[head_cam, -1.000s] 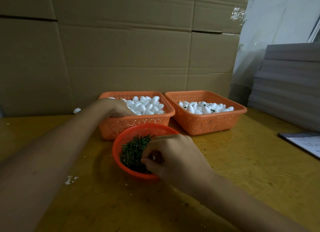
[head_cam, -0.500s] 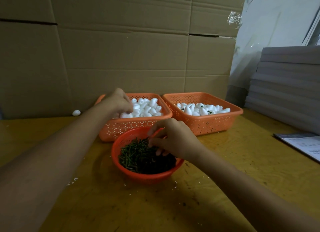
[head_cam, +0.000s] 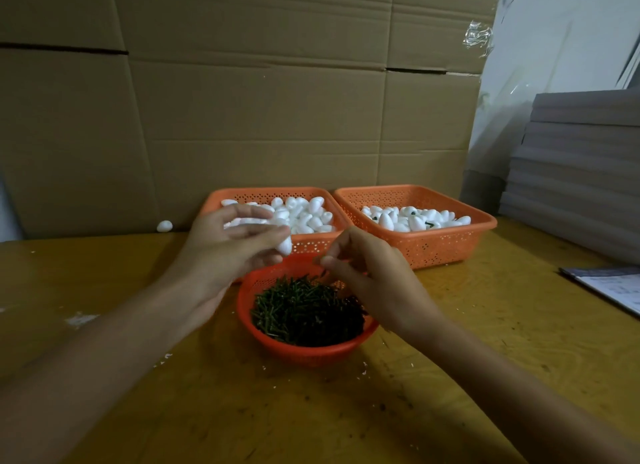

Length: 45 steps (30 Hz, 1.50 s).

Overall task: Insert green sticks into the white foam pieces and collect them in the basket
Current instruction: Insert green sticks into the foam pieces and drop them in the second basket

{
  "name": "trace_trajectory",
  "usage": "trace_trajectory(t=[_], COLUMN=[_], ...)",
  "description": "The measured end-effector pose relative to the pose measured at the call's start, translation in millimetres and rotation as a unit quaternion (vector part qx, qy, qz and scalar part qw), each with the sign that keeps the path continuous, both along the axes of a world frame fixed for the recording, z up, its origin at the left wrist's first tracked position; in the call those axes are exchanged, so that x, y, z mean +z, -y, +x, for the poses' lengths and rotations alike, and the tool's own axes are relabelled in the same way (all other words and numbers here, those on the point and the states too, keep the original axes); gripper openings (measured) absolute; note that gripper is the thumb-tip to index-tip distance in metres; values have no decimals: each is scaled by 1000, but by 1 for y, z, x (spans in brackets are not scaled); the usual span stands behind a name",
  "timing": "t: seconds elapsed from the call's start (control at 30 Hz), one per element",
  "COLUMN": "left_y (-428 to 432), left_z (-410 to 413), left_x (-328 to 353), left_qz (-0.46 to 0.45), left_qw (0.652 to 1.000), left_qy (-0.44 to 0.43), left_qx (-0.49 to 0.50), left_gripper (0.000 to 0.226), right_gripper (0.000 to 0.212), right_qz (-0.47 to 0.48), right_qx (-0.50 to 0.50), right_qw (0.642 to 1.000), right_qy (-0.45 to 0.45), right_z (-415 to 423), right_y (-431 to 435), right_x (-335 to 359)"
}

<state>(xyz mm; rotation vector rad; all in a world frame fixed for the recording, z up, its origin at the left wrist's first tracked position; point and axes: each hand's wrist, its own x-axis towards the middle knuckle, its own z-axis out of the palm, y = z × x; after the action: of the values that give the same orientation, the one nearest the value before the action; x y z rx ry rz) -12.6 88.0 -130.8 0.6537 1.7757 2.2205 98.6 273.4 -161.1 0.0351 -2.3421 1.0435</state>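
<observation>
Forearms reached in from the near edge and brought both hands close together above the round red basket (head_cam: 250, 292). The left hand (head_cam: 221, 249) was raised with its palm turned inward, thumb and fingers curled round one white foam piece (head_cam: 285, 246) held just over the far rim. The right hand (head_cam: 374, 276) sat just beside it, knuckles up, thumb and forefinger pinched together toward the foam. Whether a stick lay between them could not be told.

The green sticks (head_cam: 304, 313) were heaped in the red basket under the hands. Behind it stood the left orange basket (head_cam: 311, 247), full of plain foam pieces (head_cam: 311, 214). Touching its side was the right orange basket (head_cam: 446, 242), holding foam pieces with green stubs (head_cam: 386, 221).

Print on the paper sheet (head_cam: 613, 289) at the right edge was too blurred to read. Both orange baskets backed onto the cardboard wall (head_cam: 242, 117), and grey stacked boards (head_cam: 581, 173) closed the right side. Wide stretches of the yellow table (head_cam: 467, 325) showed between the red basket and the sheet. White crumbs (head_cam: 81, 319) lay to the left and a stray foam piece (head_cam: 164, 226) by the wall.
</observation>
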Motion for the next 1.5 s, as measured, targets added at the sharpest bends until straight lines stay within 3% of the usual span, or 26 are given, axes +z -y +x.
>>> trace_trajectory(t=[0.2,0.4,0.53,0.7,0.87,0.97,1.2,1.33,1.43,1.5], left_y=[25,35,35,33,35,36,35,35,35,35], left_z=[21,33,37,35,37,35,33,33,33,31], left_x=[-39,-68,-76,-75,-74,-78,-77,-79,-81,-82], left_qz=[-61,-46,-80,-58,-37,-34,-46,-64,-50,-34], left_qw=[988,959,945,927,941,940,918,908,922,933], left_qy=[-142,-276,-313,-365,-330,-330,-388,-406,-376,-349], left_qx=[-22,32,52,68,72,73,67,84,84,78], left_gripper=[29,22,31,22,38,28,24,35,52,48], right_gripper=[13,12,12,13,12,13,13,13,14,14], right_qz=[-64,5,24,34,38,43,39,39,42,42], right_qx=[-12,-21,-21,-14,-8,-2,-4,3,3,2], right_qw=[995,995,995,996,996,996,996,997,997,997], right_qy=[-72,-100,-90,-79,-85,-79,-74,-70,-71,-70], right_z=[3,3,1,1,2,1,1,0,0,-1], right_y=[11,19,20,21,24,26,26,26,26,27], right_x=[-11,-23,-25,-24,-25,-26,-26,-27,-27,-27])
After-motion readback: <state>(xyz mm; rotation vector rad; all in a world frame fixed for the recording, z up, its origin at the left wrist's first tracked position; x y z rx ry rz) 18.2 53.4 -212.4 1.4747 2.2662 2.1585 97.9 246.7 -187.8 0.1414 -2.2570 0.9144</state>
